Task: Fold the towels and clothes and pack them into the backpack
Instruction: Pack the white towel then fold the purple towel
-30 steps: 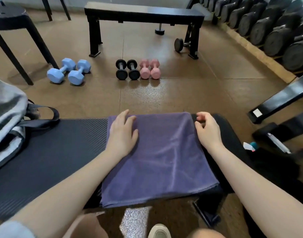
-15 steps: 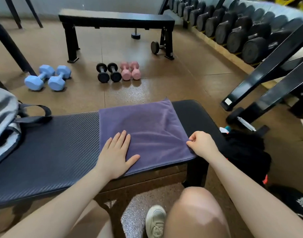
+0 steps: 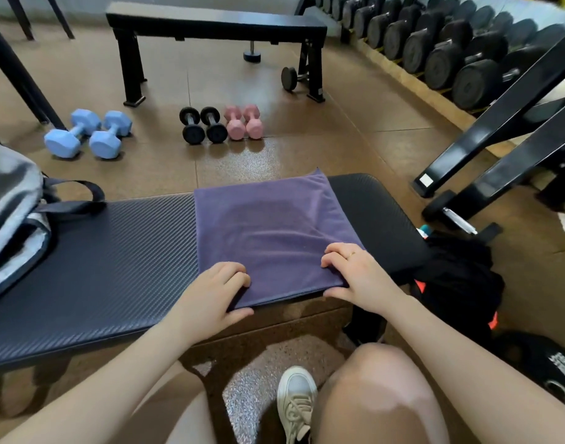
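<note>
Head view: I'm watching both hands (image 3: 294, 283) pinching the soft, light towel's (image 3: 271, 229) near edge at lower centre; corners look best for gripping.

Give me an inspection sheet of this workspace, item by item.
Surface: black padded bench, ribbed top, towel and bag on it.
Job's things: purple towel lies folded flat on the bench's right half; grey backpack sits at the bench's left end, its strap loop lying on the pad; black clothes heaped on the floor to the right.
Clutter: blue dumbbells, small black dumbbells and pink dumbbells on the floor beyond.
Grippers: left hand and right hand each pinch a near corner of the towel.
Cables: nothing seen.
Surroundings: second black bench; rack of large dumbbells on the right; brown gym floor.
</note>
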Demonstrator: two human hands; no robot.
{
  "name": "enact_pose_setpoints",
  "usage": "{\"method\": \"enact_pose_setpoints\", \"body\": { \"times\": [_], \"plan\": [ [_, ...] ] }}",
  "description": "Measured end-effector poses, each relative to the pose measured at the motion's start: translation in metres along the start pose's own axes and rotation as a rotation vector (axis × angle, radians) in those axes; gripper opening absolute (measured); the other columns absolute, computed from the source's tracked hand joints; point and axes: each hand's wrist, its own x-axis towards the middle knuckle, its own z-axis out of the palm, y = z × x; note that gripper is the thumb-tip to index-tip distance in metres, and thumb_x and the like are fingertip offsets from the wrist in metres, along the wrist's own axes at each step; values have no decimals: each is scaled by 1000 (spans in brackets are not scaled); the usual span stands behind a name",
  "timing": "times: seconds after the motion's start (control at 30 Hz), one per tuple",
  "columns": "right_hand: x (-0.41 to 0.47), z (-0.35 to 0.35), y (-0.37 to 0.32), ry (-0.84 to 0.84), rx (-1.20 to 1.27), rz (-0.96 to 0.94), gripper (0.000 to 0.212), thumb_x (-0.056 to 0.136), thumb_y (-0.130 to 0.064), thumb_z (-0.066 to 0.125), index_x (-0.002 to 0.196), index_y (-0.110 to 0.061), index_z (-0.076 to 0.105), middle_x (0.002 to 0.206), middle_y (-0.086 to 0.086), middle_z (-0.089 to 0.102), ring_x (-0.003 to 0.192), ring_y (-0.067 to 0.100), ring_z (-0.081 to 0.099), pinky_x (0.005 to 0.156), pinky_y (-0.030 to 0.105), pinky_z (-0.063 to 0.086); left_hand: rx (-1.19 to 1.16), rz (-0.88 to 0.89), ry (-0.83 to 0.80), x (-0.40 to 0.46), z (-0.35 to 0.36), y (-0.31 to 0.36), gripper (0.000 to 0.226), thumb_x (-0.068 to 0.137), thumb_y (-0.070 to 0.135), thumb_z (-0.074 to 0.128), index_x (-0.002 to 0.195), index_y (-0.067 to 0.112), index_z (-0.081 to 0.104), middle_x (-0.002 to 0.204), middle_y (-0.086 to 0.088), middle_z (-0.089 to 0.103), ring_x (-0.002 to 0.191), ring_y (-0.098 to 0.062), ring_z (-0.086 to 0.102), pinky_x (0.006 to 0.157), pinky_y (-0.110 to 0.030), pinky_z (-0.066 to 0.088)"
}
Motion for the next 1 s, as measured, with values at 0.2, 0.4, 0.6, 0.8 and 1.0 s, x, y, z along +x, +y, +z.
{"method": "enact_pose_setpoints", "body": {
  "times": [0.2, 0.4, 0.6, 0.8, 1.0],
  "plan": [
    [-11, -1, 20, 75, 5, -25, 34, 76, -42, 63, 99, -19, 57, 104, -1, 57, 94, 25, 56, 81, 40, 48, -86, 23, -36, -3, -9, -9, 40, 74, 36, 47, 100, 12, 66, 107, -4, 63, 101, -12, 49, 89, -21, 36],
    [-5, -20, 19, -36, -52, -66, 28, 77, -29, 71, 99, -16, 59, 103, 1, 58, 93, 23, 57, 78, 34, 46, -244, -105, 1, -6, -16, -15, 36, 78, 12, 40, 102, 5, 65, 110, -5, 64, 102, -18, 58, 92, -18, 36],
    [-1, -26, 15, -243, -122, 81, 42, 76, -17, 68, 115, -21, 50, 112, 0, 50, 100, 22, 48, 84, 34, 40, -590, -324, 146, -4, -17, -13, 51, 93, 2, 43, 97, 52, 51, 105, 13, 61, 94, -2, 55, 84, -12, 37],
    [-6, -42, 19, -135, 307, 314, 22, 82, -1, 53, 88, -21, 60, 91, -5, 61, 82, 8, 55, 75, 18, 41, -523, -227, 7, -4, -24, -12, 33, 74, 45, 57, 100, 35, 41, 99, 18, 53, 89, 0, 53, 78, -16, 39],
    [-9, -42, 13, 27, 519, 418, 28, 74, 2, 49, 66, -24, 57, 68, -10, 58, 65, 4, 51, 63, 20, 39, -528, -366, 258, -8, -31, -12, 19, 84, 6, 64, 94, 22, 59, 87, 4, 64, 75, 10, 54, 69, -2, 36]
  ]
}}
